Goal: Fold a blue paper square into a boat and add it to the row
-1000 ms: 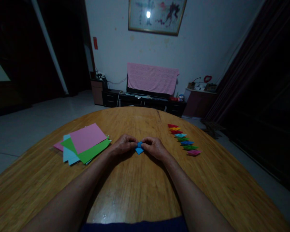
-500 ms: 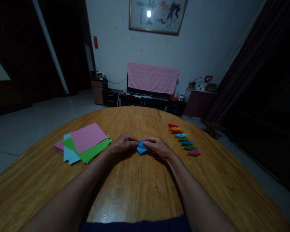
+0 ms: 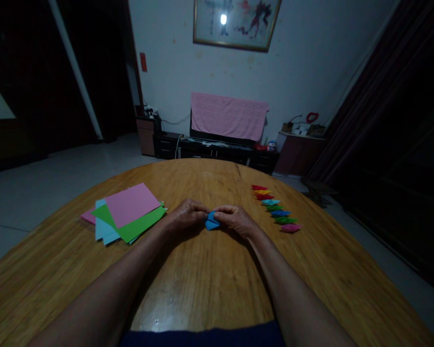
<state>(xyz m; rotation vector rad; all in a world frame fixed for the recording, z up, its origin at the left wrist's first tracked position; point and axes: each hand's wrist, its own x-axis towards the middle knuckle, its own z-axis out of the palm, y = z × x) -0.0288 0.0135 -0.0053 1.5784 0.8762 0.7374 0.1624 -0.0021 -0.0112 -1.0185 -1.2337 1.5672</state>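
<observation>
A small folded piece of blue paper [image 3: 212, 222] is held between my two hands, over the middle of the table. My left hand [image 3: 188, 213] pinches its left edge with thumb and fingers. On the other side, my right hand [image 3: 236, 219] grips its right edge, the thumb lying on top of the paper. Fingers of both hands hide part of the folds. Off to the right, a row of small folded paper boats [image 3: 281, 213] in red, orange, blue, green and pink runs away from me.
Loose coloured paper sheets [image 3: 132, 205] in pink, green and light blue lie overlapping to the left of my hands. All of this rests on a round wooden table [image 3: 202, 279]. Beyond its far edge stand a low black cabinet [image 3: 202, 150] and a screen covered by a pink cloth [image 3: 228, 115].
The lower point of the blue paper looks shorter and blunter than before. Both hands stay in nearly the same place, still holding it.
</observation>
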